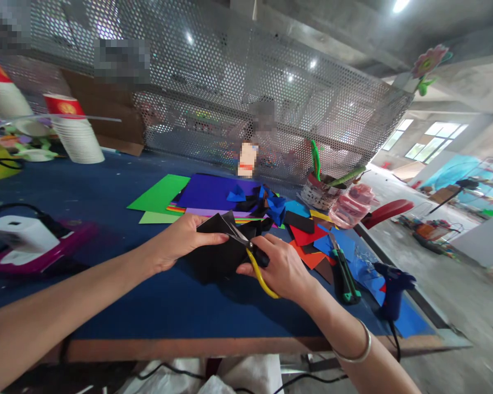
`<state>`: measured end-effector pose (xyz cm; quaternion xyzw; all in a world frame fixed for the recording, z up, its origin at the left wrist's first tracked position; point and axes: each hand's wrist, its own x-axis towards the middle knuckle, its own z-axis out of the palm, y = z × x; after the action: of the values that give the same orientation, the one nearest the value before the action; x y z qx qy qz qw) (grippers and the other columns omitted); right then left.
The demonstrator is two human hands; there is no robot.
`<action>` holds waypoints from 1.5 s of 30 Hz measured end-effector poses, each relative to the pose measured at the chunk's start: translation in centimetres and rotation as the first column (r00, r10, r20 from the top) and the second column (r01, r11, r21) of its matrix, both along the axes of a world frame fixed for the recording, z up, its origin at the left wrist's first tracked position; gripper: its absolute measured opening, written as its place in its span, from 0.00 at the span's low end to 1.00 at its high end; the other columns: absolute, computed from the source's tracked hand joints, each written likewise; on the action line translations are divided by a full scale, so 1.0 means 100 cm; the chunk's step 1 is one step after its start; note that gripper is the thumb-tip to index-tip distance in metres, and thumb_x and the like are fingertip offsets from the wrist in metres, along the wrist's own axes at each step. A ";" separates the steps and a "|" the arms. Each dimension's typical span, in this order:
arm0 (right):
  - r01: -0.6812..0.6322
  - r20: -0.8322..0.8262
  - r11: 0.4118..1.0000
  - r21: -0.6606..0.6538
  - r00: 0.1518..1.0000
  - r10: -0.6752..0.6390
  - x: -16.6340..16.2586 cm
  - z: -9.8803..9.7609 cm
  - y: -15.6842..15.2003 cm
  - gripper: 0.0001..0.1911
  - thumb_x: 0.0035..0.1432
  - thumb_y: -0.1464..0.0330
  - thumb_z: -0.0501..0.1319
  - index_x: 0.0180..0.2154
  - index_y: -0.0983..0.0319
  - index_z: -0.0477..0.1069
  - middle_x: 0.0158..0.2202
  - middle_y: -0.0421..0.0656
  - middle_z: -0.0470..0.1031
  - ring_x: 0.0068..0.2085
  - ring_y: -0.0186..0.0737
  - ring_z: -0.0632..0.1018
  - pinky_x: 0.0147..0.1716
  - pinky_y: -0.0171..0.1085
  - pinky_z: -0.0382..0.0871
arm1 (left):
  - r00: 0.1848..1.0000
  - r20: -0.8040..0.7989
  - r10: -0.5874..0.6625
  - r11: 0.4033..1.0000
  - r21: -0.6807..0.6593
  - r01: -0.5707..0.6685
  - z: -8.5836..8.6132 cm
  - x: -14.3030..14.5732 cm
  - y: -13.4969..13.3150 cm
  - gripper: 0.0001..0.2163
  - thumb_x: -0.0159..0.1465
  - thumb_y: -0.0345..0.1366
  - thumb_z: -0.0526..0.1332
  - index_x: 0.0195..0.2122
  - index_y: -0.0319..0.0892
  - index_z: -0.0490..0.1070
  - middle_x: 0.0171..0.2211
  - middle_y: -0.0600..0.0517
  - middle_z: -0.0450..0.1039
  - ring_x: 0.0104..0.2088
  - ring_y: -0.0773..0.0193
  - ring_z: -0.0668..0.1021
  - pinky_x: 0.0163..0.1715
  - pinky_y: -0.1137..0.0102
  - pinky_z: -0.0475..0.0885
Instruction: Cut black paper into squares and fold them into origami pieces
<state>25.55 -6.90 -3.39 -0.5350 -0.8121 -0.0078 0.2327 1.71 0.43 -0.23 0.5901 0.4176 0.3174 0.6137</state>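
Note:
My left hand [184, 239] pinches a piece of black paper [213, 257] held just above the blue table [119, 186], thumb on top. My right hand [281, 268] grips yellow-handled scissors [252, 257], fingers through the loops. The blades point left and up into the black paper's upper edge near my left thumb. Both forearms reach in from the lower edge, and a silver bangle [359, 350] sits on my right wrist.
Coloured paper sheets [207, 194] and scraps [308, 241] lie behind the hands. A green-handled tool [345, 273] and a blue glue gun [392, 287] lie at right. Stacked paper cups [76, 131] and a white device [22, 232] stand at left. A perforated metal screen [230, 98] backs the table.

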 end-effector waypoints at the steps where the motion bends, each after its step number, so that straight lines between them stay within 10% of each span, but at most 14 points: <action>1: 0.002 0.005 1.000 0.014 1.000 -0.002 0.000 0.000 0.000 0.31 0.68 0.39 0.63 0.46 0.61 0.79 0.35 0.44 0.77 0.34 0.41 0.79 0.32 0.36 0.65 | 1.000 0.002 0.000 1.000 -0.006 0.000 0.000 0.000 0.000 0.19 0.45 0.46 0.80 0.36 0.44 0.87 0.36 0.50 0.89 0.40 0.50 0.86 0.43 0.64 0.77; 18: -0.061 -0.153 0.987 -0.151 0.987 0.038 -0.005 0.001 -0.004 0.34 0.66 0.34 0.60 0.41 0.60 0.71 0.31 0.39 0.73 0.30 0.37 0.71 0.30 0.36 0.58 | 0.999 0.036 0.038 0.999 0.014 -0.038 -0.002 0.003 -0.003 0.24 0.39 0.55 0.83 0.32 0.47 0.87 0.35 0.50 0.89 0.35 0.53 0.86 0.37 0.66 0.79; 45: 0.050 0.068 0.998 0.032 0.996 -0.052 -0.008 -0.004 -0.007 0.35 0.63 0.35 0.65 0.47 0.61 0.76 0.38 0.47 0.80 0.37 0.46 0.82 0.34 0.37 0.70 | 0.990 -0.005 0.142 0.983 0.118 -0.141 -0.004 0.009 -0.013 0.17 0.45 0.51 0.78 0.30 0.45 0.86 0.32 0.51 0.87 0.35 0.53 0.82 0.35 0.67 0.72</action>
<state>24.71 -7.56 -3.78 -0.5515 -0.8054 -0.0445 0.2124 2.59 -0.90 -0.65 0.5962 0.4431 0.3804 0.5509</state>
